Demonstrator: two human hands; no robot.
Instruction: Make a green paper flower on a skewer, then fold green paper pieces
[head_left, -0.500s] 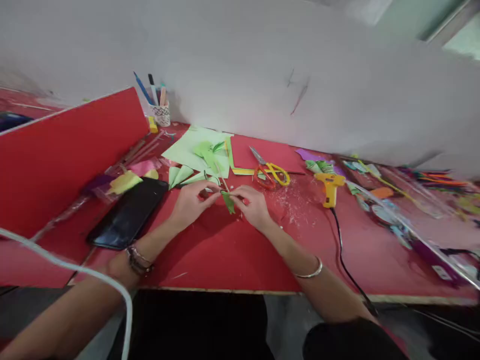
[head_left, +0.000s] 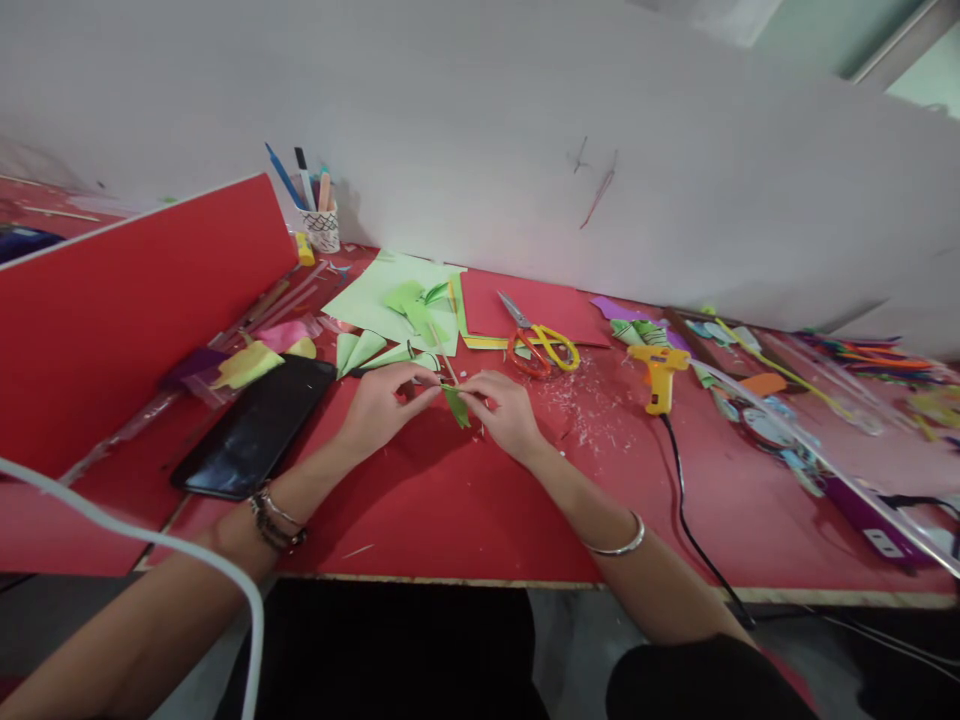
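Observation:
A small green paper leaf (head_left: 456,407) is pinched between my two hands over the red table. My left hand (head_left: 385,410) grips its left edge with thumb and forefinger. On the other side my right hand (head_left: 504,412) pinches the right edge, fingers closed. A thin pale stick (head_left: 445,354) slants up from between the fingertips; whether it is fixed to the leaf, I cannot tell. Just behind my hands lie light green paper pieces (head_left: 361,350) and a pale green sheet (head_left: 375,290). Scissors (head_left: 539,340) with red and yellow handles rest behind my right hand.
A black phone (head_left: 255,425) lies left of my left hand, below a red board (head_left: 142,310). A yellow glue gun (head_left: 659,375) stands at right, its black cord running to the table's front edge. A pen cup (head_left: 322,230) is by the wall. A white cable (head_left: 187,548) arcs at lower left.

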